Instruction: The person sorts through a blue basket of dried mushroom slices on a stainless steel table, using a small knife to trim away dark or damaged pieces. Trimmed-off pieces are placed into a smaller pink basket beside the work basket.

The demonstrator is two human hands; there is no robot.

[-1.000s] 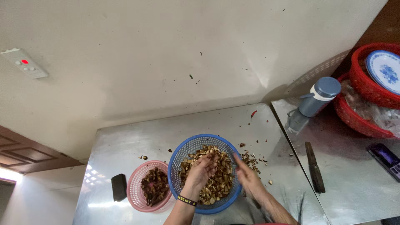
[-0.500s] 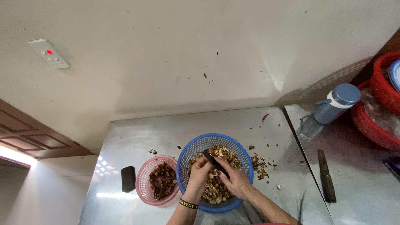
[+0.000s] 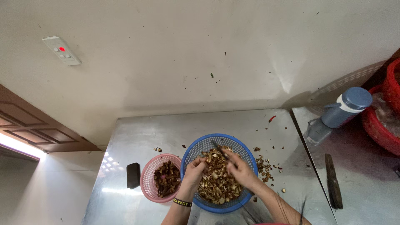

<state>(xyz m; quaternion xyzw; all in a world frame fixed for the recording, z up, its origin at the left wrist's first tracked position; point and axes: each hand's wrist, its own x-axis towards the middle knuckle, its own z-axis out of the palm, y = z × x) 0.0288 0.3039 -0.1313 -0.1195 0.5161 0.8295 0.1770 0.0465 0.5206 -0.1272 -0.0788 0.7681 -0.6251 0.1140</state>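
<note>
A blue plastic basket [image 3: 208,141] full of small brown dried pieces stands on a steel table [image 3: 166,129]. Both my hands are inside it. My left hand [image 3: 195,170], with a black wristband, pinches a brown piece between its fingers. My right hand [image 3: 239,168] grips a small dark-bladed knife [image 3: 218,150] whose tip points up and left over the pile. A smaller pink basket [image 3: 146,183] holding darker brown pieces sits just left of the blue one.
A black phone [image 3: 133,175] lies left of the pink basket. Brown scraps [image 3: 264,164] litter the table right of the blue basket. On the adjoining table are a blue-lidded bottle [image 3: 339,112], a large knife [image 3: 333,181] and red baskets [image 3: 377,125]. A wall stands behind.
My right hand came in from the basket's right rim to its middle beside the left hand, knife over the pile. The view has shifted, so the baskets appear further right.
</note>
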